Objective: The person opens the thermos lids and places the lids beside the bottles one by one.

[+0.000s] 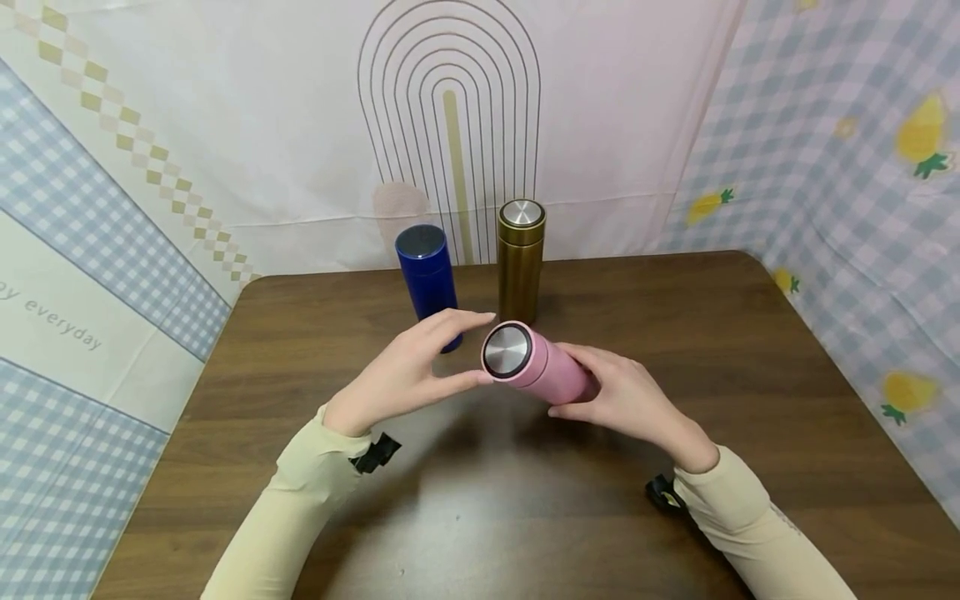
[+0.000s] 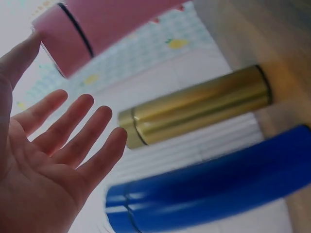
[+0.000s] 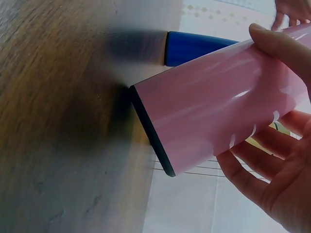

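Note:
A pink thermos bottle point(image 1: 551, 371) with a shiny steel-topped lid point(image 1: 507, 350) is tilted, its lid leaning to the left. Around its lower body curls my right hand point(image 1: 626, 392); in the right wrist view the bottle's dark base point(image 3: 151, 131) is raised off the table. My left hand point(image 1: 408, 367) is at the lid end, its thumb point(image 2: 22, 58) at the lid's edge and its other fingers spread and apart from the bottle. A blue thermos bottle point(image 1: 429, 271) stands upright just behind my left hand. To its right, behind the pink one, stands a gold thermos bottle point(image 1: 519, 267).
All this is over a brown wooden table point(image 1: 675, 317) with rounded far corners. A patterned cloth point(image 1: 600, 125) hangs right behind its far edge and along the sides. Each wrist has a black strap mount point(image 1: 375, 452) below the pale sleeve.

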`<state>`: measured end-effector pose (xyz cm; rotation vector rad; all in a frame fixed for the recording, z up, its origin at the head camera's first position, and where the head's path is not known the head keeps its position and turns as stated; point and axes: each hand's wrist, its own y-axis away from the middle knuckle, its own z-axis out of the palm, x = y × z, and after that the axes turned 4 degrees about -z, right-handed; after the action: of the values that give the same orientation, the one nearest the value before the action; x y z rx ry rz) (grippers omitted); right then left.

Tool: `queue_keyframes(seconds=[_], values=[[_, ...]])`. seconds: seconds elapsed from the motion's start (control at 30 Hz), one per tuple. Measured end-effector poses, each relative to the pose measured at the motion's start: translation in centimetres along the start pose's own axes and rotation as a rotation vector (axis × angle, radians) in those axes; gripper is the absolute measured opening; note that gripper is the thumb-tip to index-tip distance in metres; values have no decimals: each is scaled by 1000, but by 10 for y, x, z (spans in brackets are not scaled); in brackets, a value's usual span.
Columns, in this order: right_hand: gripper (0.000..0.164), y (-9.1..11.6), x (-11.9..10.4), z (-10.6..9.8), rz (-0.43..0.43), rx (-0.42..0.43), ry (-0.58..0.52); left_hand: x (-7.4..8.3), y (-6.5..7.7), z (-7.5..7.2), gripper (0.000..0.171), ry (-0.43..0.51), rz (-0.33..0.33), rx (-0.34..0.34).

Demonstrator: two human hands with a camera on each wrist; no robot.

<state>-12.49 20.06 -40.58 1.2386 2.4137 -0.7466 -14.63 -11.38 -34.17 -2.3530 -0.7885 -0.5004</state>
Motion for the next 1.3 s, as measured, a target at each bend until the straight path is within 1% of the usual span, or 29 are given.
queue_keyframes(seconds=[0.1, 0.17, 0.27, 0.33, 0.47, 0.63, 0.8, 0.97, 1.1, 1.3], values=[[78, 0, -1, 0, -9, -1, 18, 9, -7, 1, 69, 0, 74, -20], [79, 0, -3, -1, -24, 5, 37, 14, -10, 2, 72, -4, 112, -36], [79, 0, -5, -3, -47, 17, 56, 19, -11, 4, 74, -11, 146, -53], [80, 0, -7, -3, -62, 23, 68, 21, -12, 4, 74, -12, 150, -59], [79, 1, -11, -3, -91, 26, 75, 23, -12, 4, 69, -5, 162, -61], [78, 0, -16, -4, -113, 25, 58, 24, -10, 4, 63, 14, 180, -41], [77, -1, -17, -4, -104, 22, 15, 23, -8, 5, 63, 16, 175, -7], [75, 0, -16, -4, -83, 22, -37, 22, -7, 8, 65, 18, 148, 28], [75, 0, -15, -3, -77, 17, -27, 21, -7, 10, 67, 27, 113, 45], [74, 0, -14, -3, -59, -19, 8, 18, -6, 16, 68, 76, 66, 64]])
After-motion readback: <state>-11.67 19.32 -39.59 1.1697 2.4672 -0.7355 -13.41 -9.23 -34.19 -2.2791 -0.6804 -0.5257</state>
